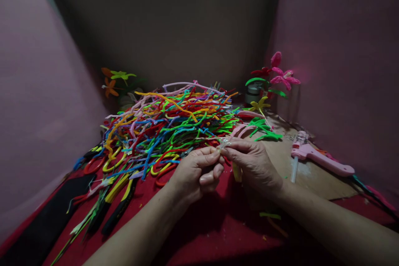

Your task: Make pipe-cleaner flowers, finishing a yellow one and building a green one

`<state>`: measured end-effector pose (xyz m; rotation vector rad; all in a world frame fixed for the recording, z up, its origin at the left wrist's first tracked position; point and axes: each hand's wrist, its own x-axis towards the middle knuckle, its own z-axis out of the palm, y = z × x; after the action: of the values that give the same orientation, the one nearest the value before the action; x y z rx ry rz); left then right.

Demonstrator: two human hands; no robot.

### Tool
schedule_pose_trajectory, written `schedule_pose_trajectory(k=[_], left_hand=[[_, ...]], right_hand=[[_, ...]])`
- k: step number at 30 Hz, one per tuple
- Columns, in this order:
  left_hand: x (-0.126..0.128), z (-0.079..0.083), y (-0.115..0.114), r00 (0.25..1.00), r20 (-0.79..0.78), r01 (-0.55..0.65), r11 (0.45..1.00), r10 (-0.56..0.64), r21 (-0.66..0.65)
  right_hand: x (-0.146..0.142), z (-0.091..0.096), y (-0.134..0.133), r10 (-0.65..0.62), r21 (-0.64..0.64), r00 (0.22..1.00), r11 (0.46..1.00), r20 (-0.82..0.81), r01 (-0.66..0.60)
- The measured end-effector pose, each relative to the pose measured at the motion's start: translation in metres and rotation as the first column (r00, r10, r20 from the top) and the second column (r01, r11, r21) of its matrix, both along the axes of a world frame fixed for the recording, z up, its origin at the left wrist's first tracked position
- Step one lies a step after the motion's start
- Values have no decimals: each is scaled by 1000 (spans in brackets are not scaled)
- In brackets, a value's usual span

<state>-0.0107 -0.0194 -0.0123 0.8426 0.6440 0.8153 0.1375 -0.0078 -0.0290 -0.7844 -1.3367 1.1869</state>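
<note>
Both hands meet at the middle of the view, just in front of a large heap of colourful pipe cleaners (174,116). My left hand (199,170) is closed, thumb and forefinger pinching the lower end of a small bunch of pale strands (225,144) that resembles flower stamens. From the other side, my right hand (255,162) pinches the same bunch with thumb and fingertips. The bunch is small and partly covered by the fingers. A yellow piece (237,172) shows below my right hand; whether it is held I cannot tell.
A pink glue gun (324,158) rests on cardboard (330,187) at the right. Yellow-and-black pliers (120,203) lie front left on the red cloth (199,232), near scissors (165,170). Pipe-cleaner flowers (285,77) stand at the back right, with orange ones (110,87) back left.
</note>
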Motion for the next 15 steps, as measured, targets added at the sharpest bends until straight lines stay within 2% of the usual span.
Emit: schedule_pose_trajectory(k=[6,9,12,13,15], left_hand=[[-8,-4,5,992,30,126,992,-126,-18],[-5,-2,3,993,-4,118,993,-118,4],[3,-1,-2,990,-138,-20,988,41,155],[6,-1,-4,972,-189,-91,965,141,247],[12,-4,-8,898,-248,-220,859,363,462]], right_hand=[[2,2,-3,74,-35,997,997,13,-74],[3,3,-4,58,-29,998,998,-2,-58],[3,3,-4,11,-19,1000,1000,-7,-11],[3,2,-4,-1,-21,1000,1000,-7,1],[2,1,-4,-12,-34,1000,999,-17,12]])
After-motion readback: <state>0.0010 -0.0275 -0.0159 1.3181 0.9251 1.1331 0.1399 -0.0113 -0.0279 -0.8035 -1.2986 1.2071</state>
